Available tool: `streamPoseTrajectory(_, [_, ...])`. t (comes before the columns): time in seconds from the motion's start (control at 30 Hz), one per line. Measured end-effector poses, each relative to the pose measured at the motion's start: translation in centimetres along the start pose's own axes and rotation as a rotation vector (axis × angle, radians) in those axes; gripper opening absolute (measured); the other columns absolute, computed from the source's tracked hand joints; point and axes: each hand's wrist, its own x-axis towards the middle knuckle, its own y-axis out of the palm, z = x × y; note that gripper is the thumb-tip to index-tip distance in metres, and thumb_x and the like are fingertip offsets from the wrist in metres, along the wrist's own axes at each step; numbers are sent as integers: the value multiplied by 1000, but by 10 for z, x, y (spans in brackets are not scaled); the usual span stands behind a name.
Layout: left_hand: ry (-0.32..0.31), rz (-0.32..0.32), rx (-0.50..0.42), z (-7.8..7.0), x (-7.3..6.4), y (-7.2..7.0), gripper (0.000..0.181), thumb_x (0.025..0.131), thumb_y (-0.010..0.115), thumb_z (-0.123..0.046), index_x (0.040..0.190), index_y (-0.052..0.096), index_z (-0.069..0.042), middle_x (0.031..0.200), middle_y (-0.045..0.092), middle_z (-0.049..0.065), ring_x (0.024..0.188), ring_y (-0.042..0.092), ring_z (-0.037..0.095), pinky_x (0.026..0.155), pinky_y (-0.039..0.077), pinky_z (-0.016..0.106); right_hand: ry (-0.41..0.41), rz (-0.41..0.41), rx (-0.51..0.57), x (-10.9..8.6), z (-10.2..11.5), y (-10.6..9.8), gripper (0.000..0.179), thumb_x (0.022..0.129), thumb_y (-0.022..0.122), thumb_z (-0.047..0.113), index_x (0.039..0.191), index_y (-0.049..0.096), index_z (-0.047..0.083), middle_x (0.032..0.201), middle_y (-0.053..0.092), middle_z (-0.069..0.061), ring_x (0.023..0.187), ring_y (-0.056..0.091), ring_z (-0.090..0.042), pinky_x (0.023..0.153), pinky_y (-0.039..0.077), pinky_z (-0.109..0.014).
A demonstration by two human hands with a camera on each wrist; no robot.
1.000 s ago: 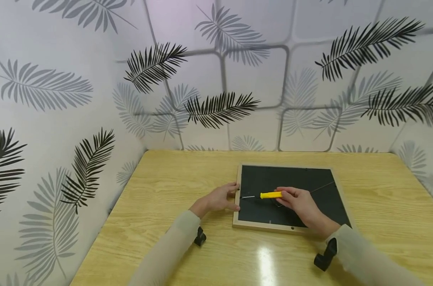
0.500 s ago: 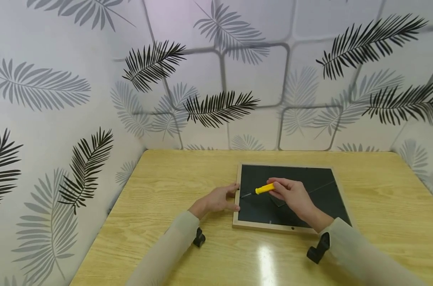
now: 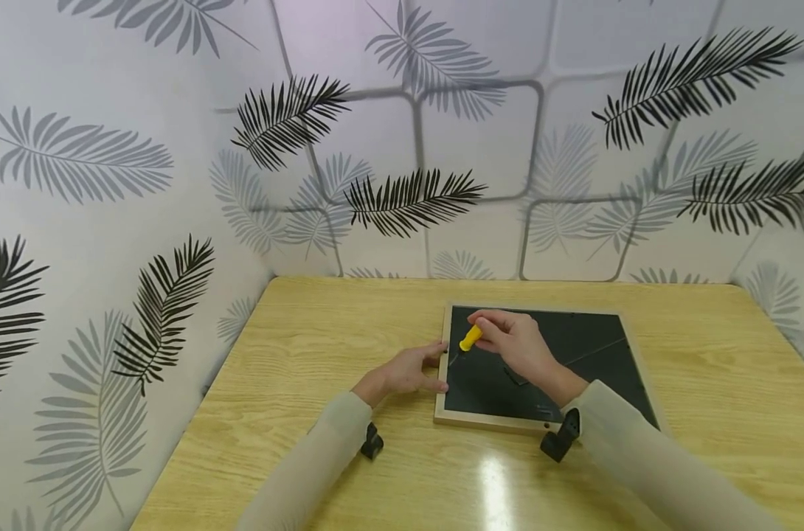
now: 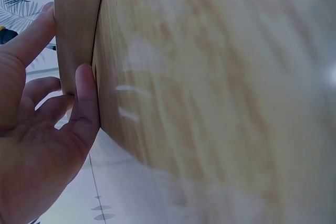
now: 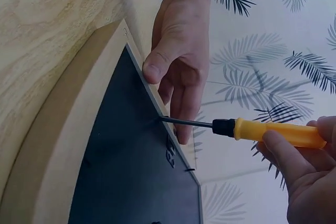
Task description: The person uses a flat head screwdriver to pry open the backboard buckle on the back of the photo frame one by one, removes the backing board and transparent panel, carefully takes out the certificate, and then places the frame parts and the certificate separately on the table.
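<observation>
A picture frame [image 3: 488,420] lies face down on the table, its pale wooden rim around a dark backing board [image 3: 574,369]. My left hand [image 3: 409,369] rests against the frame's left side, thumb and fingers spread apart along the edge. In the left wrist view, the fingers of the left hand [image 4: 42,145] press on the wooden side near the tabletop. My right hand [image 3: 515,343] grips the yellow handle of a screwdriver [image 5: 283,133]. The screwdriver's metal shaft slants down, its tip right at the inner edge of the rim beside the left hand.
The wooden table [image 3: 335,317] extends around the frame. A small dark tab [image 5: 189,170] sticks out at the backing's edge. A thin line crosses the board toward the right. Leaf-patterned walls [image 3: 409,147] rise behind and to the left.
My right hand has moved left and up, tilting the screwdriver from nearly flat to a steep slant, with the tip staying at the left rim. The left hand stays in place.
</observation>
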Motion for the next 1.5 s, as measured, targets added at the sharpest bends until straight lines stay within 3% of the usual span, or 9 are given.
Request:
streamPoseTrajectory(0.23, [14, 44, 6, -1, 2, -3, 86, 83, 74, -26, 152, 23, -15, 155, 22, 0, 132, 38, 18, 108, 28, 33, 71, -61, 77, -8, -15, -14, 34, 99, 50, 16, 122, 57, -7, 124, 54, -25, 104, 63, -29, 80, 52, -30])
streamPoseTrajectory(0.47, [10, 34, -14, 0, 4, 1, 88, 82, 75, -27, 152, 23, -16, 153, 28, 0, 130, 41, 18, 107, 30, 32, -22, -32, 8, -6, -2, 0, 32, 96, 55, 18, 116, 62, -6, 120, 58, -24, 101, 63, -32, 78, 53, -33])
streamPoseTrajectory(0.8, [45, 37, -37, -4, 9, 3, 88, 82, 74, -26, 152, 22, -15, 154, 25, 0, 130, 41, 18, 105, 33, 31, -56, -2, -93, 6, 23, 14, 33, 96, 55, 16, 122, 62, -4, 119, 61, -21, 104, 62, -33, 77, 53, -41])
streamPoseTrajectory(0.93, [50, 38, -35, -3, 8, 2, 87, 83, 74, -25, 152, 22, -14, 153, 26, -1, 130, 41, 18, 105, 33, 31, -30, -20, -46, 5, 22, 15, 34, 96, 56, 17, 122, 62, -4, 120, 60, -23, 103, 62, -32, 77, 53, -41])
streamPoseTrajectory(1.2, [32, 23, -36, 4, 4, 1, 87, 82, 75, -25, 151, 24, -13, 154, 26, 1, 129, 42, 18, 106, 32, 31, 32, -37, 158, 6, 0, 9, 35, 95, 57, 20, 119, 62, -6, 120, 57, -24, 103, 62, -34, 79, 52, -38])
streamPoseTrajectory(1.5, [35, 29, -63, 2, 1, 0, 87, 82, 75, -24, 151, 23, -13, 154, 25, 1, 129, 43, 20, 103, 36, 32, 19, -21, 130, 10, 8, 15, 39, 95, 57, 20, 124, 59, -6, 121, 59, -23, 105, 61, -34, 81, 51, -44])
